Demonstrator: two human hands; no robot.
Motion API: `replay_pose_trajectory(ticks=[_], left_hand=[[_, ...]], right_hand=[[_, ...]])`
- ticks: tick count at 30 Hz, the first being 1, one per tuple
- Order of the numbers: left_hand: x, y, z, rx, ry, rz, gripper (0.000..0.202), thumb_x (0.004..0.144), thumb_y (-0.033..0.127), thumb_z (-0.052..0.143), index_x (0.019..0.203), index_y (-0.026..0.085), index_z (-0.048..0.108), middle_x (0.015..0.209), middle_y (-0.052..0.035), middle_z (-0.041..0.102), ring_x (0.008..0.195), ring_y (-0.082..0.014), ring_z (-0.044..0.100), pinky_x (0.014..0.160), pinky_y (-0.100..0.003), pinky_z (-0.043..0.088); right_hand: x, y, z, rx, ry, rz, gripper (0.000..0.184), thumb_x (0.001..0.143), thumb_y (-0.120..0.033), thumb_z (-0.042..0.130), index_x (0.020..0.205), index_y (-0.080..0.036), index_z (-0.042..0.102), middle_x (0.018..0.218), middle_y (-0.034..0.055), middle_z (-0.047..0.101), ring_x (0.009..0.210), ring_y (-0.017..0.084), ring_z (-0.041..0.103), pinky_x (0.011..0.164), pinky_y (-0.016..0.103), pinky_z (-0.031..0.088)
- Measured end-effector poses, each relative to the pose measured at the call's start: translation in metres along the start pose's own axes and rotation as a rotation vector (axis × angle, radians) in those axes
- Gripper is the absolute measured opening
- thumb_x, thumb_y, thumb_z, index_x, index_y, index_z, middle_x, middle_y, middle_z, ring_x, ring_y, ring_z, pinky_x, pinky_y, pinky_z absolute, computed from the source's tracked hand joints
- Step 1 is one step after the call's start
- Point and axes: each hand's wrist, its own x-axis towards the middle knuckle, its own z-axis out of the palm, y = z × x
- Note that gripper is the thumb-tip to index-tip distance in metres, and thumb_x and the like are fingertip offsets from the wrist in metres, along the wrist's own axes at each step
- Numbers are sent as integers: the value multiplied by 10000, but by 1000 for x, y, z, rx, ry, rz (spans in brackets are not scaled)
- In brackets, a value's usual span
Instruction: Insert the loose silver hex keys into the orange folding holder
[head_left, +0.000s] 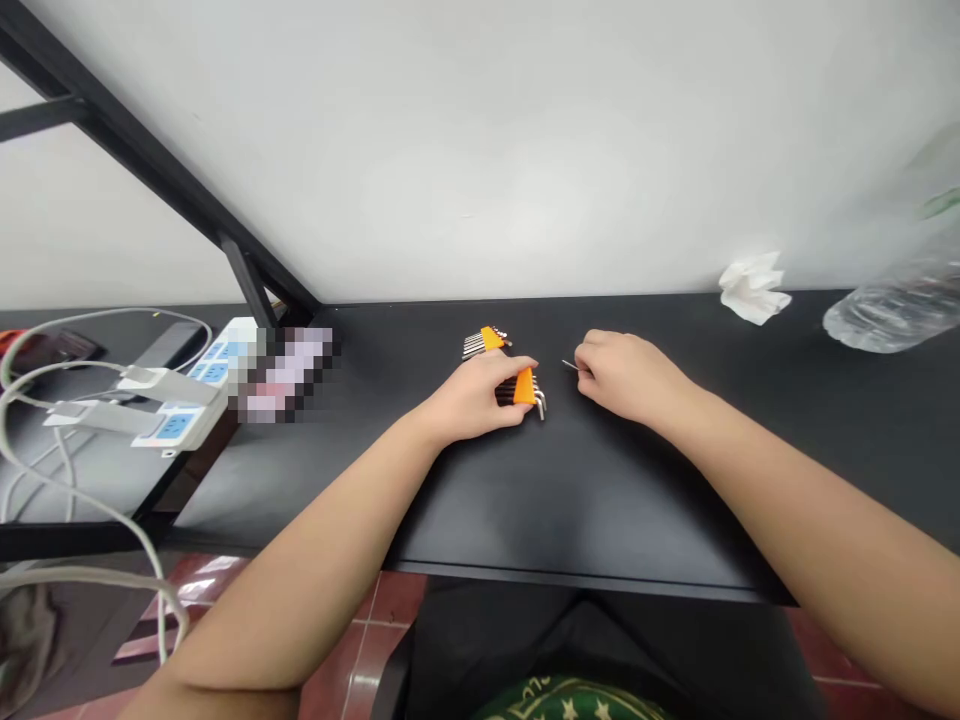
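My left hand [484,398] grips an orange holder of hex keys [524,387] between thumb and fingers, just over the black table. Bent metal ends of several keys stick out on its right side. Behind that hand lies a second orange holder [493,338] with a row of silver hex keys. To the right, my right hand [619,372] is closed in a pinch on a thin metal hex key [570,365], whose tip points left toward the holder. Most of this key is hidden by the fingers.
A white power strip [202,375] with plugged-in chargers and loose white cables stands at the left, beside a black metal frame [150,160]. A crumpled tissue [754,288] and a clear plastic bottle [892,305] are at the back right. The table's front edge [577,580] runs near my body.
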Motion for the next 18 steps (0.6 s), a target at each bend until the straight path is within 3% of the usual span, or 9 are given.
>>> replay_pose_trajectory(ticks=[8,14,18], left_hand=[[1,3,0,14,-5,-24,532,822,289,729,1345,214,668,1036,-57,717,936,-220,676,876,-345,540],[2,4,0,6,0,-8,529,809,274,724,1331,205,673,1039,-56,727,935,-222,671,876,-350,533],[2,4,1,-5,4,2,523,807,265,716,1323,194,676,1044,-61,727,949,-225,672,884,-350,535]], right_hand=[[-3,-5,3,26,140,-120,154,941,-136,543,875,-176,677,1039,102,683,884,223,570,753,339,389],[-3,-16,-2,39,156,-202,140,939,-124,556,858,-179,656,828,80,680,879,242,542,743,347,357],[-4,-16,0,68,143,-228,154,969,-143,548,885,-175,674,834,73,666,839,221,546,691,327,337]])
